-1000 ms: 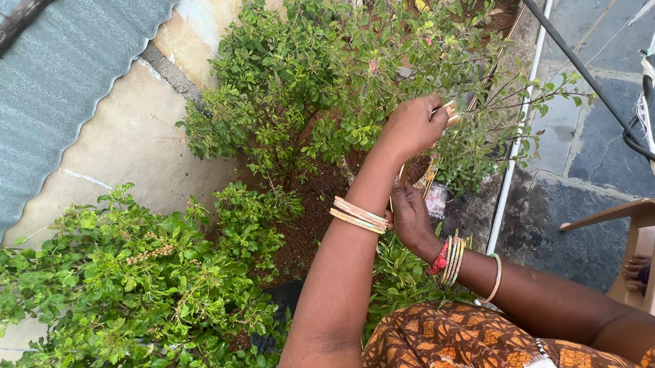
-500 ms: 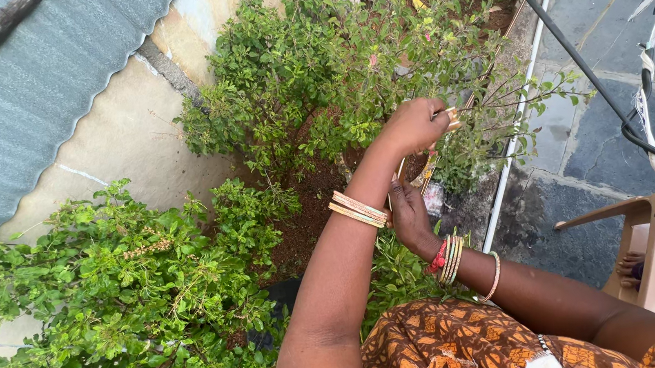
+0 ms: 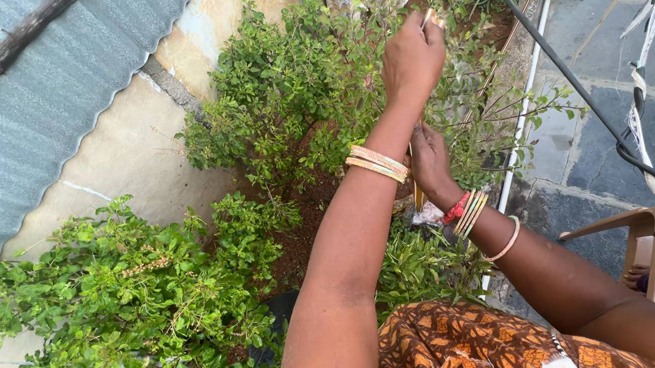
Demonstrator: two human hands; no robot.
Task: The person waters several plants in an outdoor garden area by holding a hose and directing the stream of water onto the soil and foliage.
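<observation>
Left hand (image 3: 411, 55) raised into the leafy bush (image 3: 308, 87), grip pinched shut on a small pale sprig tip (image 3: 430, 19), right hand (image 3: 429, 160) lower among stems, its grip hidden, cannot tell.

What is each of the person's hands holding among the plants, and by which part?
Left hand pinches a small pale thing, unidentifiable, by its lower end. Right hand: cannot be told.

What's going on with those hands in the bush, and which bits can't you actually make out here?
Head view only:
- What the left hand pinches: a small yellowish tip, mostly hidden by the fingers.
- The right hand fingers: buried in the leafy bush and behind the left forearm.
- The wooden chair: cut off by the right edge.
- The bush's base: covered by foliage.
</observation>
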